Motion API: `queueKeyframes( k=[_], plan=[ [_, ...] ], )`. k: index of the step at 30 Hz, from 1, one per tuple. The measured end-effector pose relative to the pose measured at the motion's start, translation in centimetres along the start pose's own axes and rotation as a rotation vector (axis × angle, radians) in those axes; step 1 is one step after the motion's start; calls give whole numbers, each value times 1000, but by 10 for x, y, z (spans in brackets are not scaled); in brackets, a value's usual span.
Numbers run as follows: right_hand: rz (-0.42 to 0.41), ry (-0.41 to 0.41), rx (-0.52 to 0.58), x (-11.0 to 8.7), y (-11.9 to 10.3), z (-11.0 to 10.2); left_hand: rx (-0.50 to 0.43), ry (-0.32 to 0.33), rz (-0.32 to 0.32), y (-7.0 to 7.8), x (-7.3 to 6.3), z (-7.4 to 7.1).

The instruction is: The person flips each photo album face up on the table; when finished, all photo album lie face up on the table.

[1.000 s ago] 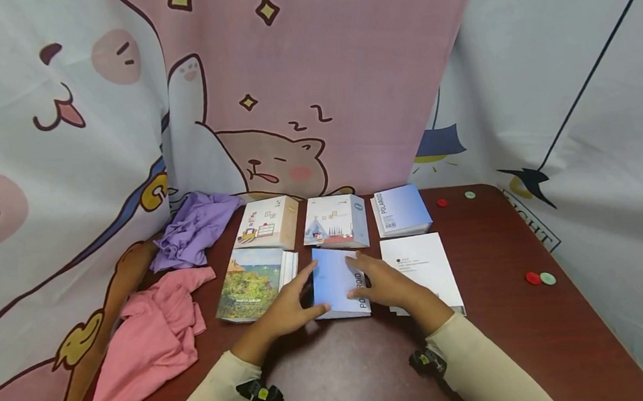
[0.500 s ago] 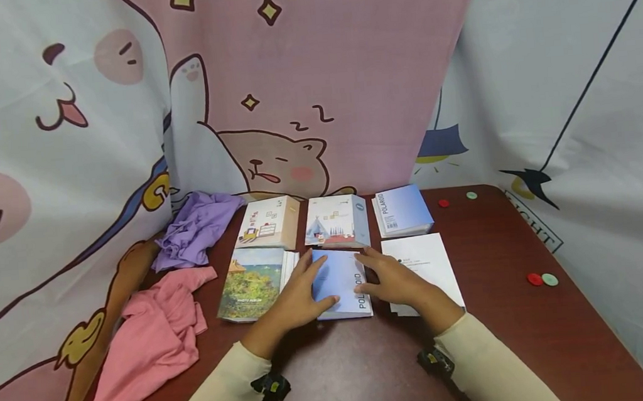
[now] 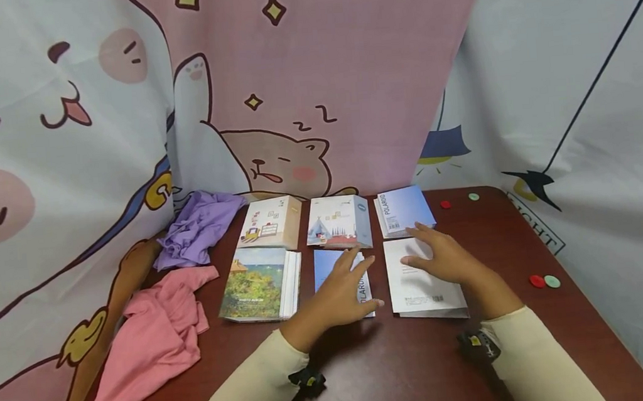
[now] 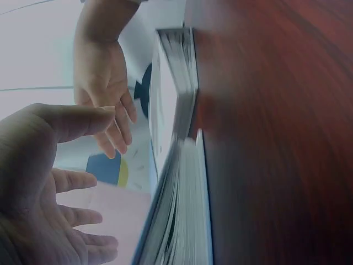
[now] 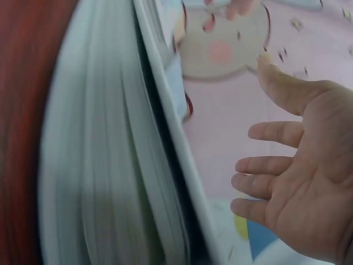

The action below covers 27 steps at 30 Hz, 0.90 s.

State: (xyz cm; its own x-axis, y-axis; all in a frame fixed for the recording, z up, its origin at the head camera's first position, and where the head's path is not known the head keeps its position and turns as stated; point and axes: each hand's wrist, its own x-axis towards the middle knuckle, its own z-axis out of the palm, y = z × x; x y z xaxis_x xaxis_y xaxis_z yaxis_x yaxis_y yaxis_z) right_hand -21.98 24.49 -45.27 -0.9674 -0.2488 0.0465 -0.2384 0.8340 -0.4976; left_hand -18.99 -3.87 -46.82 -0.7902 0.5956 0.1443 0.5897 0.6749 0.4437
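Note:
My left hand (image 3: 337, 297) hovers over the front middle photo album (image 3: 324, 264), a blue one marked POLAROID, and hides part of its cover. In the left wrist view the fingers (image 4: 77, 179) are spread, apart from the album's page edges. Over the white album (image 3: 419, 293) at the front right is my right hand (image 3: 447, 256), its fingers loosely extended. The right wrist view shows that hand holding nothing, with a gap between it and the album pages (image 5: 105, 143). Both albums lie flat on the table.
Behind stand two white illustrated albums (image 3: 269, 223) (image 3: 331, 222) and another blue album (image 3: 410, 209). A landscape-covered album (image 3: 255, 287) lies front left. Purple cloth (image 3: 196, 229) and pink cloth (image 3: 151, 340) lie at the left. Red and green discs (image 3: 537, 281) dot the right side.
Both hands have left the sides of the blue album and moved right. The right hand is now over the white album, the left over the blue one. The albums stay in place.

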Motion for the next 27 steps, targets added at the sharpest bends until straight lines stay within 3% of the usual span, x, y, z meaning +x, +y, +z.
queueKeyframes(
  k=[7,11,15,21,27],
  plan=[
    [56,4,59,-11,45,-21,-35,-74,45,31,24,22],
    [78,-27,99,-15,78,-20,-42,-105,67,44,35,36],
    [50,-52,164,-17,105,-16,16,-112,75,55,44,54],
    [-21,-104,290,-16,124,-11,122,-115,69,63,52,74],
    [-16,-142,302,-12,128,-11,229,-52,65,67,56,84]
  ],
)
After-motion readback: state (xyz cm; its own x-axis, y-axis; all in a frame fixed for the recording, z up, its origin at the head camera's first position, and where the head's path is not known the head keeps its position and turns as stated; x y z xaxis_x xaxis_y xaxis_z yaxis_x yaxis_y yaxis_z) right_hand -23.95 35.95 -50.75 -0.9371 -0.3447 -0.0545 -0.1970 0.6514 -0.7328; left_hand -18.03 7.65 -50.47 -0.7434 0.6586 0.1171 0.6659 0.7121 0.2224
